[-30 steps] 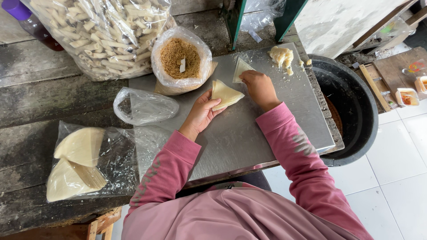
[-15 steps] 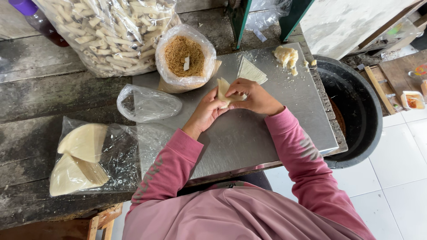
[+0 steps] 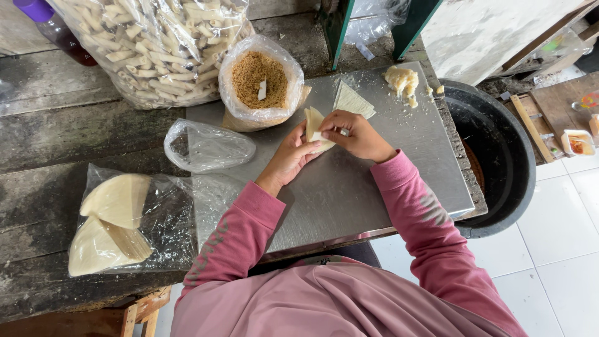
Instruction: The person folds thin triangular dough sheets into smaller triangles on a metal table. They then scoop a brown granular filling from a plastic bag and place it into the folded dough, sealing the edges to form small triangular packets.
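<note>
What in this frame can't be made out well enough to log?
All in the head view:
- Inside of the folded wrapper: the left hand and right hand close around it, so any filling is hidden.
- Right fingertips: curled under the hand.
- Black tub: its contents are shadowed and partly blocked by the metal sheet.
- Purple-capped bottle: cut off by the top edge.
- Small tubs at right: too small.

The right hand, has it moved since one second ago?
Yes. The right hand came left, away from the loose triangular wrapper on the steel sheet, and now meets the left hand.
</note>
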